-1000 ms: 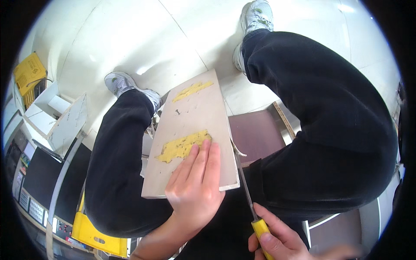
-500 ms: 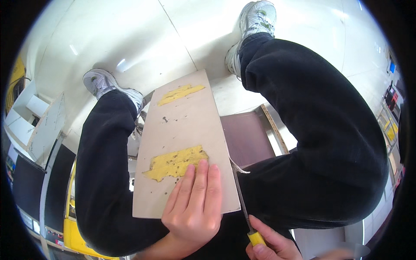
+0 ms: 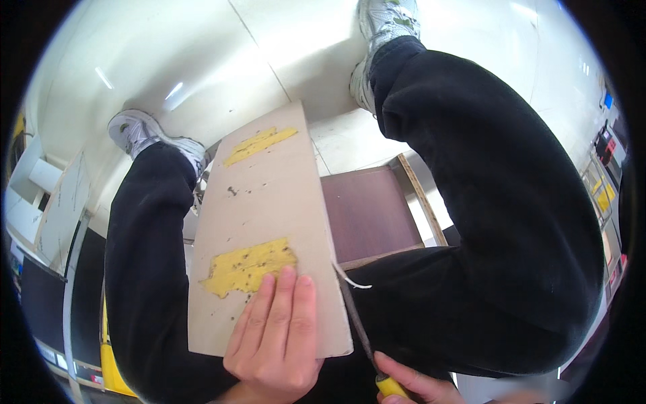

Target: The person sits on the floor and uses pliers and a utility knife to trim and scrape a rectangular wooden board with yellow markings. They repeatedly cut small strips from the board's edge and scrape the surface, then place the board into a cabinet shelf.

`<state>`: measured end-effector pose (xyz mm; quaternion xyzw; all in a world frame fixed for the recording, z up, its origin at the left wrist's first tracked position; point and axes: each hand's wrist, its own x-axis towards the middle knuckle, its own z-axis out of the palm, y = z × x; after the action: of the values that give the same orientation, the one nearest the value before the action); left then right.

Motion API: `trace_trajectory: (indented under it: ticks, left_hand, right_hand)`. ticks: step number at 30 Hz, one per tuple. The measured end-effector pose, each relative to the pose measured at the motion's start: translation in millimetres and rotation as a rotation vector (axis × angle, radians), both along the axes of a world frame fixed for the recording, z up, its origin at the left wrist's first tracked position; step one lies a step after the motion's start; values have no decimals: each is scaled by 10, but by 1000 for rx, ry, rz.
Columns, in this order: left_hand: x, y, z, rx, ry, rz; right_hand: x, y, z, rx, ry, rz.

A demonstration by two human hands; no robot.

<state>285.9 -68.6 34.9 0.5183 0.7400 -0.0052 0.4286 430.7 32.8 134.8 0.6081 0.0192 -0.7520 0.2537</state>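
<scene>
A beige board (image 3: 269, 209) with two torn patches of yellow tape and several small dark holes lies slanted between my legs. My left hand (image 3: 276, 337) rests flat on its near end, fingers stretched out, the fingertips by the nearer patch of yellow tape (image 3: 252, 266). My right hand (image 3: 417, 384) is closed around the yellow handle of a file (image 3: 356, 320), partly cut off by the lower edge. The file's long dark metal blade runs along the board's right edge. A thin white strip (image 3: 353, 283) curls away from that edge beside the blade's far end.
Right of the board lies a dark brown panel with a raised wooden edge (image 3: 373, 212). My legs in black trousers (image 3: 498, 202) flank the work. White boxes or panels (image 3: 57, 202) stand at the far left; shelving (image 3: 602, 195) is at the right, on pale tile floor.
The board and both hands appear lower and further left in view. The file has shifted toward me along the edge, and my left hand remains flat on the board.
</scene>
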Motion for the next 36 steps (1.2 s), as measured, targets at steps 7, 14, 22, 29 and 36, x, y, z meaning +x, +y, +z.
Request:
trace_trajectory:
  ticks: [7, 14, 22, 29, 36]
  left_hand:
    - [-14, 12, -1, -38, 19, -38]
    - [-45, 25, 9, -26, -7, -26]
    - [-18, -46, -7, 57, 10, 90]
    - [-64, -131, -76, 142, 70, 105]
    - [-117, -89, -62, 105, 1, 205]
  right_hand:
    - [15, 120, -78, -18, 55, 17]
    - [9, 85, -57, -17, 12, 17]
    - [-15, 116, 58, 42, 47, 108]
    - [-170, 72, 101, -68, -92, -23]
    - [-267, 61, 120, -46, -132, -18]
